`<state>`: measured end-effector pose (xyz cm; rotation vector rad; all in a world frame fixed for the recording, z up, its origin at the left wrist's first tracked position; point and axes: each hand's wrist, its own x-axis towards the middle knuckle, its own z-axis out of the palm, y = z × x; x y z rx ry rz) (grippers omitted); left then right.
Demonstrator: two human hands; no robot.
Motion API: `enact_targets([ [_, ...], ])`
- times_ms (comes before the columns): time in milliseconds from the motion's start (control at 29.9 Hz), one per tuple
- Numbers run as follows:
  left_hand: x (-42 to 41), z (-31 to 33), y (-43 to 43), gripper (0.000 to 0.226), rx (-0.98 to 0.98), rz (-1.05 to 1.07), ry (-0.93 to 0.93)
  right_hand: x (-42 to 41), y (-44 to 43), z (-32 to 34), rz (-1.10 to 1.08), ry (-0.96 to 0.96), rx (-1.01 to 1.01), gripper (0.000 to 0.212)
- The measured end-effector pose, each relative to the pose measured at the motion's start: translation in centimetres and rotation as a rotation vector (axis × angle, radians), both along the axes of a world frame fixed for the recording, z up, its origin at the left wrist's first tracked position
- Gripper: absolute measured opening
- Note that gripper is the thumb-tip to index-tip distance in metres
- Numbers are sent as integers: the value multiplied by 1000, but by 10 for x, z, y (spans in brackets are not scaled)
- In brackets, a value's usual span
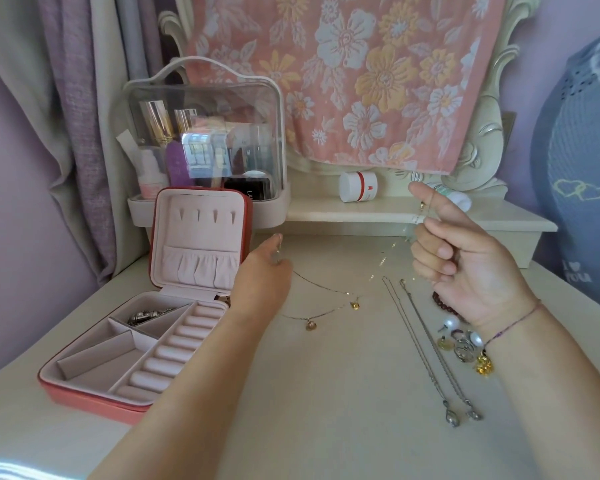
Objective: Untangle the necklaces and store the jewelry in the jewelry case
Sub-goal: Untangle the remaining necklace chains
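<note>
Dressing-table surroundings — back edge and sides

A clear cosmetics box [205, 133] with a handle stands at the table's [326, 427] back left corner. A white jar [357, 186] sits on the raised shelf [361, 211] along the back edge, under a pink floral towel [354, 81]. Curtains [73, 133] hang left — a blue cushion [579, 168] right.

You've got a thin gold-coloured metal chain [326, 291] that glints and two duller silver-grey metal chains [426, 351] on the smooth, matt cream bench [326, 393]. Your coral-red jewelry case [84, 396] looks leather-like outside, with soft velvety pale-pink cloth inside. The round white pearl earrings [451, 322] are glossy, the clear plastic organiser box [201, 98] shines, and the pink floral towel [361, 81] is rough woven cloth
</note>
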<state>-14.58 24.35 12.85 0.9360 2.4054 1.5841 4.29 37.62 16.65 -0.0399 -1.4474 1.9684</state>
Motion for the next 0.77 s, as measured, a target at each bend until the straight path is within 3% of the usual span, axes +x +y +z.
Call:
enact_targets([
  [301, 6, -6, 1, 48, -386, -111, 106, -6, -9, -6, 71, -150, 136, 51],
  [468, 6, -13, 1, 15, -517, -68, 211, -7, -10, -6, 92, -157, 148, 50],
  [568, 7, -16, 3, 14, -573, -53, 293, -6, -10, -6, 101, -159, 164, 50],
  [669, 12, -14, 5, 15, -515, -119, 392, -6, -11, -6, 106, -155, 172, 51],
  [769, 24, -12, 7, 18, -318, -393, 211, -7, -11, -6, 111, -147, 161, 51],
])
